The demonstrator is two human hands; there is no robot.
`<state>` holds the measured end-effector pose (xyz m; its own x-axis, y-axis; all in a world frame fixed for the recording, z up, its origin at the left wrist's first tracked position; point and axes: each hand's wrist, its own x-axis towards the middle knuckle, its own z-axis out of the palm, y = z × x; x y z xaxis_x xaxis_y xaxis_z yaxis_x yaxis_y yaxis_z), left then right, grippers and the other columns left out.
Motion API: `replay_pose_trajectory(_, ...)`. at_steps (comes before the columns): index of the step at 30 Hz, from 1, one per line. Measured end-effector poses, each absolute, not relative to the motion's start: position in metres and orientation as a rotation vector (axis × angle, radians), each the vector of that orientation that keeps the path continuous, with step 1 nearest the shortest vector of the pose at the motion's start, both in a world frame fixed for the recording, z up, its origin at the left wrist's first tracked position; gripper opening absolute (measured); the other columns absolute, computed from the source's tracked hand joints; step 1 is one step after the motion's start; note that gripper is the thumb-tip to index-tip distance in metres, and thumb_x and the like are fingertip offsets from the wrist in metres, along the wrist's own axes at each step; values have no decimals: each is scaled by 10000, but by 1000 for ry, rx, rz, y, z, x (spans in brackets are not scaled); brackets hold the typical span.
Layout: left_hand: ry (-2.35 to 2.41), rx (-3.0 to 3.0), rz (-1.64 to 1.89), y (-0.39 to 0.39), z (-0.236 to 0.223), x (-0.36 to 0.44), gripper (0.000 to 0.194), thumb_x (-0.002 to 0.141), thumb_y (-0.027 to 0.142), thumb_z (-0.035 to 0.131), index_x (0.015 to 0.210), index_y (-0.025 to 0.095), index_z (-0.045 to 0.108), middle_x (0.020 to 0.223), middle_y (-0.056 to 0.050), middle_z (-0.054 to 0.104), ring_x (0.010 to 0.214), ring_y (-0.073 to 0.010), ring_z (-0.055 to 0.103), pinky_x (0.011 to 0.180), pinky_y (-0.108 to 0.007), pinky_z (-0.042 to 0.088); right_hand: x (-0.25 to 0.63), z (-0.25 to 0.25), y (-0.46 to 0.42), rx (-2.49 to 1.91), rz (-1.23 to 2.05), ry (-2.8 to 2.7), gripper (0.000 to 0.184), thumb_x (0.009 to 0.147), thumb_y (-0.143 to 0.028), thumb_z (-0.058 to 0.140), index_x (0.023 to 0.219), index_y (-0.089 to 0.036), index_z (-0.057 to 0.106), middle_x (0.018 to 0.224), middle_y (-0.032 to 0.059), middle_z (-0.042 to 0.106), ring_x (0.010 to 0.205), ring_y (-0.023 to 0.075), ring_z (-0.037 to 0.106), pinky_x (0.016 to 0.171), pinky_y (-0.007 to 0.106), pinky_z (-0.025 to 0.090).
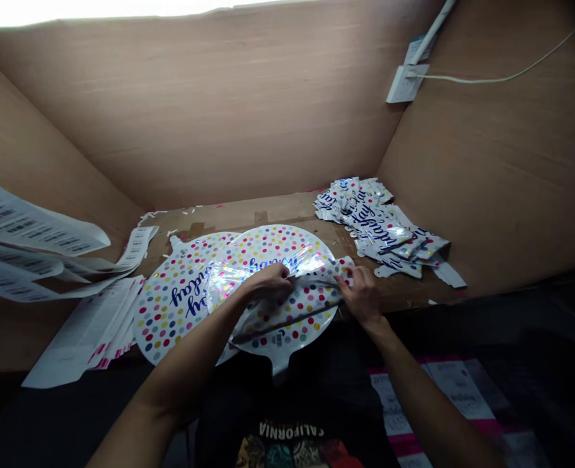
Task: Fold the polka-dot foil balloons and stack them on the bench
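Mid-frame, your left grip (270, 279) and right grip (360, 292) pinch closed on a folded dotted balloon (311, 294) atop flat balloons (239, 250) on the desk (229, 216).

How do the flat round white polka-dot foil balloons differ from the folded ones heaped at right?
Flat balloons are spread as wide discs; folded balloons are narrow creased packets.

Flat balloons overlap near the middle; folded balloons heap farther back, rightward.

Both share white surfaces, coloured dots, blue lettering.

At the centre there are two hands (269, 281), two round balloons (163, 318) and one folded balloon (311, 292). Right of centre is one pile (380, 227), too overlapped for counting. Upper right has one socket block (405, 84).
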<state>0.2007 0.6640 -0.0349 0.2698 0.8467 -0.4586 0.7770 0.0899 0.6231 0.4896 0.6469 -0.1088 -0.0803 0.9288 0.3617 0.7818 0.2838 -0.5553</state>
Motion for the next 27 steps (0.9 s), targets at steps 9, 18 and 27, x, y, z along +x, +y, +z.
replay_pose_trajectory(9, 1187, 882, 1029, 586, -50, 201, 519, 726, 416, 884, 1105, 180, 620, 835, -6, 682, 705, -155, 649, 684, -266, 522, 421, -96, 615, -899, 1967, -1007, 602, 826, -515, 813, 1292, -227, 564, 1087, 87, 755, 817, 236, 738, 655, 347, 603)
replay_pose_trajectory(18, 1236, 470, 1201, 549, -73, 206, 417, 677, 252, 805, 1053, 206, 630, 716, 45, 637, 563, -119, 582, 530, -231, 468, 424, -83, 608, -782, 2085, -1043, 551, 796, -353, 848, 1295, -249, 642, 1059, 44, 770, 849, 200, 734, 743, 322, 605)
replay_pose_trajectory(27, 1060, 539, 1357, 536, -65, 203, 235, 725, 315, 798, 823, 186, 627, 693, 9, 640, 608, -121, 599, 584, -228, 501, 419, -84, 614, -838, 1661, -1326, 136, 765, -259, 683, 681, -204, 775, 791, 15, 644, 765, 143, 562, 682, 246, 468)
